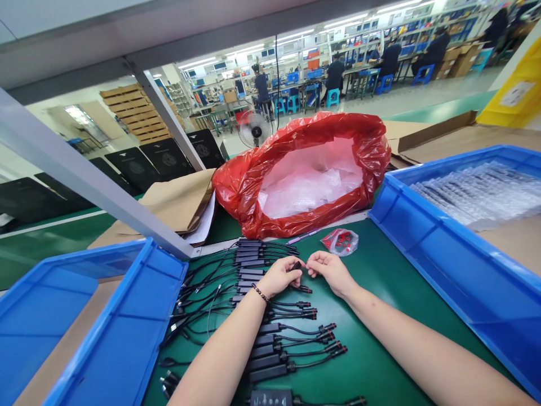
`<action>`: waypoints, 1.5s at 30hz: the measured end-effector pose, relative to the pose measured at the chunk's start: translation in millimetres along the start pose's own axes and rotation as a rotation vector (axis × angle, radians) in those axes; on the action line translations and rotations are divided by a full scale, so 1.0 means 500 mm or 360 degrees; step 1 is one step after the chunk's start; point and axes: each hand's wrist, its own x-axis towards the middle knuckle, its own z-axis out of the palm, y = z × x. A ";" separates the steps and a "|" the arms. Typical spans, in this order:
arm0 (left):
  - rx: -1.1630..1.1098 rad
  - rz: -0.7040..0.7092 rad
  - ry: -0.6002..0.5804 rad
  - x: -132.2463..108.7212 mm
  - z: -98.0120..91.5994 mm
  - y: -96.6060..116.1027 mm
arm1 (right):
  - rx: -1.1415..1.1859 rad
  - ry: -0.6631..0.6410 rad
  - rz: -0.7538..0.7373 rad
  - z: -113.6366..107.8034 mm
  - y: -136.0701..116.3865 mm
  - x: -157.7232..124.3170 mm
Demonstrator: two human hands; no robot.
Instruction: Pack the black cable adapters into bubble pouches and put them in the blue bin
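My left hand (281, 275) and my right hand (328, 270) meet over the green mat (380, 316), fingers pinched together. The left hand grips the black connector end (297, 265) of a cable. The right hand's fingertips close right beside it on something too small to make out. A row of black adapters with cables (270, 338) lies on the mat under and below my left forearm. A small clear bag of red parts (340, 241) sits just beyond my right hand.
A big red plastic bag (304, 169) holding clear bags lies behind the mat. Blue bins stand at the left (127, 327) and at the right (456, 265), the right one filled with clear packets. A pen (302, 237) lies near the red bag. People work at far benches.
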 end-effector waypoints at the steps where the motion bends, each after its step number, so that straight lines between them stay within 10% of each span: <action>1: -0.0005 -0.0002 0.0006 0.001 0.000 0.000 | -0.0020 -0.0015 -0.0015 0.001 0.000 -0.001; 36: 0.0179 0.0032 -0.0120 -0.004 0.005 0.006 | -0.0548 -0.0177 -0.0101 0.011 0.010 -0.009; 45: 0.0121 0.0042 0.0020 0.002 0.004 0.001 | -0.2124 0.0552 -0.0718 -0.138 -0.104 0.002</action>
